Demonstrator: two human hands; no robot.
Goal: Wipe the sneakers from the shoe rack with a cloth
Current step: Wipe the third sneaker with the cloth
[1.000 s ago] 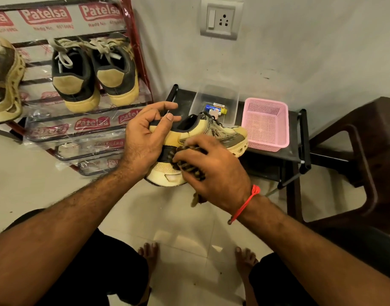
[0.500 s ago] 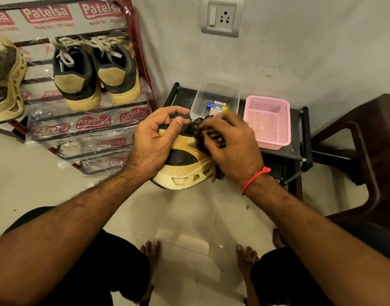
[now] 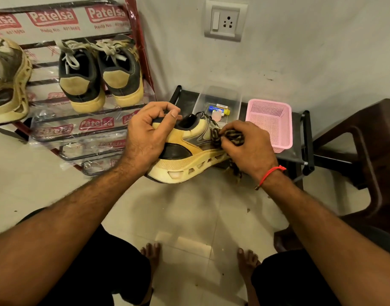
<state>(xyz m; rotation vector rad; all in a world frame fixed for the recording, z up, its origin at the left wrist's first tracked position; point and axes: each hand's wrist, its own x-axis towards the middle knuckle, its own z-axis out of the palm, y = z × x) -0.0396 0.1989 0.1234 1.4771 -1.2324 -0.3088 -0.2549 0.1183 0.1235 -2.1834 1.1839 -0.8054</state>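
Our left hand (image 3: 148,138) grips one sneaker (image 3: 189,155); our right hand (image 3: 248,149) rubs it, clutching the cloth (image 3: 230,136). Three shoes at ten o'clock wait on the rack (image 3: 88,127)

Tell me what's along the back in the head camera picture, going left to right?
Shoe rack with a pair of dark sneakers → clear box → pink basket → brown chair.
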